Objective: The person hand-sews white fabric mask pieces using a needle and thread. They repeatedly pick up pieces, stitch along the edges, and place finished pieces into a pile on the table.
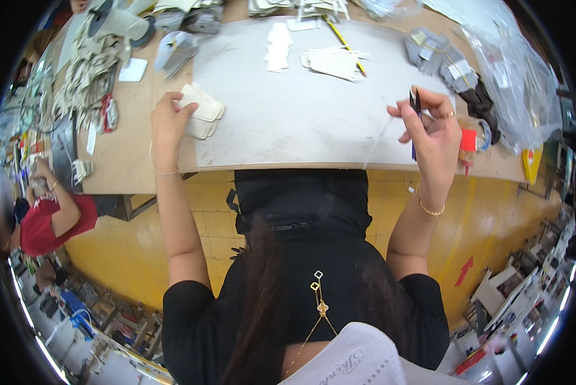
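Note:
My left hand (171, 122) is closed at the left edge of a small stack of cream fabric pieces (206, 114), thumb and fingers gripping its corner. The stack lies at the left side of a pale grey work sheet (268, 122). Raised over the right side of the sheet, my right hand (434, 122) is wrapped round dark thread snips (416, 106), their points upward. A thin pale thread (378, 142) runs down from near its fingertips toward the table's front edge. What else those fingers pinch is too small to make out.
Cream cut pieces (334, 62) and a yellow pencil (345, 45) lie at the back. Grey bundles (438, 58) and clear plastic bags (512, 83) are at right. A thread cone (124, 25) and piled pieces (85, 77) sit left. A person in red (57, 221) works at far left.

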Tool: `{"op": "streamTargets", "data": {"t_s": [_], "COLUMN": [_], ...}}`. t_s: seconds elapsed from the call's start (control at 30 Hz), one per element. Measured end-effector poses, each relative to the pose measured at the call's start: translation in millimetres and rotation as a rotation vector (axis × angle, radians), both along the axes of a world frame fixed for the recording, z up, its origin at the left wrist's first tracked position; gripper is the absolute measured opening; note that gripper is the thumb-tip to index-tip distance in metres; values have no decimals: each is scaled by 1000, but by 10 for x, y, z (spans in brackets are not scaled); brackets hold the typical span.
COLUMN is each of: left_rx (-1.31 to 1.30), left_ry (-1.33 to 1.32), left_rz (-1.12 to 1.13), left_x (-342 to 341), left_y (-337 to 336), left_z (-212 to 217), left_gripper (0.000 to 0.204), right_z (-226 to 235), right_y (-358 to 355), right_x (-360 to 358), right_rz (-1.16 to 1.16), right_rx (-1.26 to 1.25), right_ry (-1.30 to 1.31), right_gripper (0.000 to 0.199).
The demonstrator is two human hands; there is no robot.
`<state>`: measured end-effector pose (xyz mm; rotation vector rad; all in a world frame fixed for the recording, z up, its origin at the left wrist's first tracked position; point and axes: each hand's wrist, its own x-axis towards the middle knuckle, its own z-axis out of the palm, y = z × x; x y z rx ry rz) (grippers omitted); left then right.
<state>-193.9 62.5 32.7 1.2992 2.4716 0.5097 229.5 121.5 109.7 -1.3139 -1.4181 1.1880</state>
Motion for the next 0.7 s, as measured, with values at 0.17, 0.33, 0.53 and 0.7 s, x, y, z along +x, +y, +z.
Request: {"op": "streamTargets", "data": {"t_s": [0.17,0.33,0.53,0.7], "left_rx": [141,127,-8,147], "left_ry": [281,97,-514,-834], "left_rz": [-209,-203,-179,-163], "left_x": [34,81,-144,34], "left_y": [-16,-84,-219,-297], "left_z": [-33,-3,348,518], "left_gripper": [28,25,25,21], "right_z": [222,607,1255,1445], "right_y": [104,17,-185,-313], "right_x": [157,653,1153,957], "right_rz": [-9,-269,-458,-233], "right_rx": [170,394,708,725], "right_ry": [120,23,-177,-208], "right_gripper": [29,30,30,35]}}
